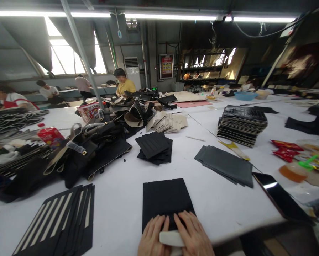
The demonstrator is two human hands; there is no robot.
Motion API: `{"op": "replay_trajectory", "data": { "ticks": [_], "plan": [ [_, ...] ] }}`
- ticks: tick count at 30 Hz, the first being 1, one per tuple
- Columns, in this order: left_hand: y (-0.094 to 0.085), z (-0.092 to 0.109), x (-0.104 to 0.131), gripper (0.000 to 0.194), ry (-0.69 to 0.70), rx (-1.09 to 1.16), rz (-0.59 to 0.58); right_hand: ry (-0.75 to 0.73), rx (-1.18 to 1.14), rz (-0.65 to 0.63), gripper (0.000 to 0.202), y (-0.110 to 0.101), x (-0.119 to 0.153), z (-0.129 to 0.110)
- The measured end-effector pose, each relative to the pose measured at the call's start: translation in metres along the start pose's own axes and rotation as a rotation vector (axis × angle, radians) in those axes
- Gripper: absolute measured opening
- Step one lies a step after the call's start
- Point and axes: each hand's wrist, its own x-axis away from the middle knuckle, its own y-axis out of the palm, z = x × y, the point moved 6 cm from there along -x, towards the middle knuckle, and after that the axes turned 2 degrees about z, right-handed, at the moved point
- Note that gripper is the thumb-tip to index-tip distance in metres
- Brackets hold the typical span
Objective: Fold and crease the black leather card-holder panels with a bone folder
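Note:
A black rectangular panel [165, 197], leather or fabric, lies flat on the white table in front of me. My left hand [153, 234] rests on its near edge, fingers stretched out. Beside it, my right hand [193, 233] presses the same edge with extended fingertips and has a pale, smooth, blunt-ended tool [171, 238] tucked under its thumb side. The tool's rounded end reaches towards my left hand; its kind is unclear and its lower part is hidden. Just beyond the panel sits a small pile of black pieces [155, 147].
Striped black pieces [52, 220] fan out at left, below a heap of black bag parts [95, 145]. Dark grey sheets [226, 163], a tall black stack [242, 124], a phone [279, 195] and a glue bottle [294, 171] lie right. Several people work farther back.

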Motion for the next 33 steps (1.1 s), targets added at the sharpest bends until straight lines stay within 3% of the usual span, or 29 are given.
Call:
{"op": "replay_trajectory", "data": {
  "ticks": [3, 7, 12, 15, 20, 23, 29, 33],
  "plan": [
    [0.007, 0.004, 0.004, 0.035, -0.01, -0.026, 0.022, 0.003, -0.003, 0.023, 0.047, 0.006, 0.003, 0.0],
    [0.0, 0.001, -0.001, 0.033, -0.02, 0.002, 0.081, -0.014, -0.015, 0.029, 0.049, 0.004, 0.0, 0.002],
    [-0.004, -0.009, -0.026, 0.035, -0.042, 0.084, -0.041, 0.042, -0.043, -0.038, 0.054, 0.003, -0.015, 0.008],
    [0.008, -0.01, -0.03, 0.035, -0.091, 0.087, -0.111, 0.056, -0.048, -0.064, 0.044, 0.011, -0.021, 0.011],
    [0.038, -0.003, -0.01, 0.037, -0.132, 0.078, -0.22, 0.128, -0.089, 0.009, 0.036, 0.017, -0.019, 0.012],
    [0.042, -0.005, -0.005, 0.038, -0.132, 0.079, -0.216, 0.147, -0.122, 0.043, 0.033, 0.015, -0.019, 0.012],
    [0.024, -0.016, -0.035, 0.04, -0.091, 0.071, -0.147, 0.137, -0.167, -0.024, 0.036, 0.017, -0.033, 0.018],
    [0.032, -0.012, -0.048, 0.039, -0.094, 0.016, -0.204, 0.221, -0.238, -0.057, 0.038, 0.028, -0.039, 0.024]
  ]
}}
